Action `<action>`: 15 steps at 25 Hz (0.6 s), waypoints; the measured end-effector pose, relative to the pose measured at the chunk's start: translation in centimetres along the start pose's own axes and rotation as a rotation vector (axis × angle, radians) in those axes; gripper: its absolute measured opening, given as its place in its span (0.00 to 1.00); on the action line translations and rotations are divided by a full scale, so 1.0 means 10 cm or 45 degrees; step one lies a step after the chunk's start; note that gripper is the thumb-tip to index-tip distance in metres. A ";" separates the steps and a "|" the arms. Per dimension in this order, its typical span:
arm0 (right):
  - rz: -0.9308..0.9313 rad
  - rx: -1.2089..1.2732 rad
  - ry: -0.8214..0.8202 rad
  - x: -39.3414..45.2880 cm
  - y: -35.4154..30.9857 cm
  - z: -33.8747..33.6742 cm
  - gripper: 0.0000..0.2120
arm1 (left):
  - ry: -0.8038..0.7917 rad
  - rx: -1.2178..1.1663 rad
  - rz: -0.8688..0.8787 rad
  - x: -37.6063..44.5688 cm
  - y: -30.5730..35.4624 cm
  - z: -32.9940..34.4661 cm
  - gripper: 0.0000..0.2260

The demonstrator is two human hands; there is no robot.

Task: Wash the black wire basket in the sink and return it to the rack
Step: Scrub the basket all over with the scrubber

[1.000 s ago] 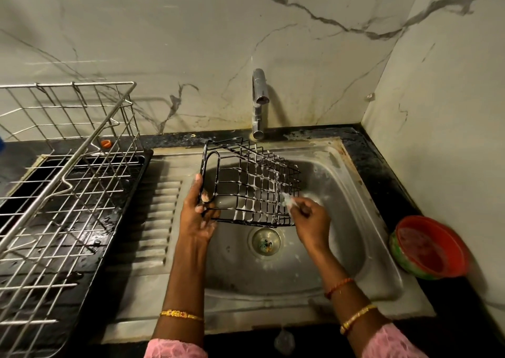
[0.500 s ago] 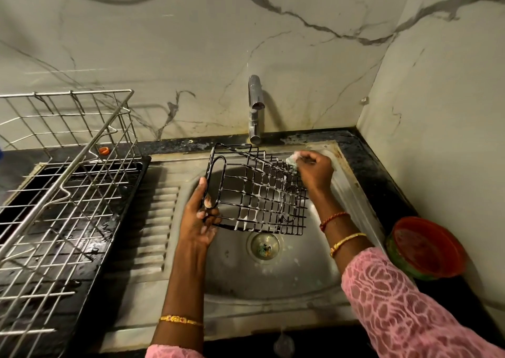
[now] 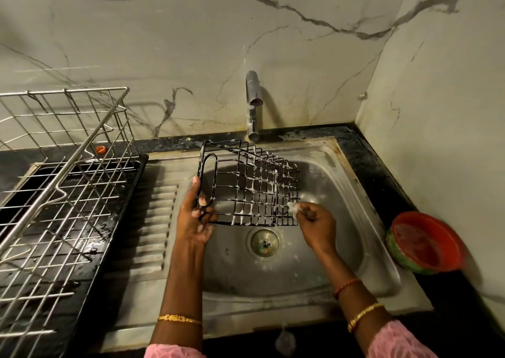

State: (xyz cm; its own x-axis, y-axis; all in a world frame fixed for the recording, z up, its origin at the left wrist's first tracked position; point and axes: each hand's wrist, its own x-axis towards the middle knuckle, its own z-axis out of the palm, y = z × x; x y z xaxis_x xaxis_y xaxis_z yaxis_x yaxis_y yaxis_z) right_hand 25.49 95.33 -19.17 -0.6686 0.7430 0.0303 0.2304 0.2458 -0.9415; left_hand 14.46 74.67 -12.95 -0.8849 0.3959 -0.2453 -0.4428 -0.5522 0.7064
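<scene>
Marbled wall [image 3: 191, 43] with grey veins backs a dark counter [image 3: 382, 166], dull and stained near the tap [image 3: 252, 106]. Set into it is the steel sink [image 3: 355, 221], a smooth rounded bowl with a ribbed drainboard left of the left fingers and a round drain [image 3: 263, 242] just below both hands. Well left of the fingers stands the rack [image 3: 62, 193], thin bright wire in a square grid over a wet black tray.

Over the bowl, tilted on edge, hangs the basket [image 3: 254, 190]: black coated wire, a fine grid with a looped oval handle, white suds clinging to the crossings. The left hand [image 3: 195, 215] grips it at the handle end, thumb up along the frame and fingers curled through the loop. The right hand [image 3: 314, 222] pinches a small foamy scrubber [image 3: 293, 207], fingers curled round it, pressed to the basket's near right corner.

Soap makes the wire slick, so the one-handed hold could slip and drop the basket into the bowl. Hard scrubbing at the far corner would lever it against that grip. Suds left in the crossings would go onto the rack if rinsing is skimped. Right of the right fingers, a red bowl [image 3: 426, 244] sits near the counter edge.
</scene>
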 end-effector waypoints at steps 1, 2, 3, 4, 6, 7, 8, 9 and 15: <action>-0.011 -0.013 0.011 0.11 -0.09 0.00 0.06 | -0.002 0.010 -0.008 -0.02 0.02 0.01 0.22; -0.039 -0.012 0.028 0.25 -0.20 0.00 0.06 | -0.005 0.018 -0.013 -0.04 0.03 0.03 0.22; -0.077 0.005 0.042 0.41 -0.32 0.00 0.06 | -0.006 0.024 -0.014 -0.05 0.04 0.04 0.22; -0.122 0.023 0.057 0.54 -0.44 0.01 0.07 | -0.005 0.033 -0.014 -0.06 0.05 0.05 0.23; -0.184 0.023 0.078 0.70 -0.59 0.03 0.08 | -0.002 0.052 -0.021 -0.08 0.06 0.07 0.26; -0.199 0.022 0.069 0.69 -0.61 0.05 0.08 | -0.007 0.050 -0.020 -0.08 0.07 0.08 0.27; -0.202 0.025 0.049 0.64 -0.57 0.06 0.08 | -0.012 0.040 -0.011 -0.07 0.08 0.08 0.28; -0.185 0.022 0.032 0.54 -0.50 0.07 0.07 | -0.014 0.028 -0.001 -0.07 0.09 0.08 0.28; -0.061 0.022 -0.038 -0.23 0.15 0.12 0.06 | 0.030 -0.004 0.021 -0.06 0.10 0.01 0.28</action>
State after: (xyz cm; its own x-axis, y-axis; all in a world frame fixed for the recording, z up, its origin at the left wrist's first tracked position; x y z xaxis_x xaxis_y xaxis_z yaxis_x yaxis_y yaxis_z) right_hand 26.50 93.25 -21.01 -0.6996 0.7115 0.0653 0.1857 0.2693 -0.9450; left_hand 14.54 73.97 -11.97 -0.8954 0.3693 -0.2489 -0.4283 -0.5608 0.7085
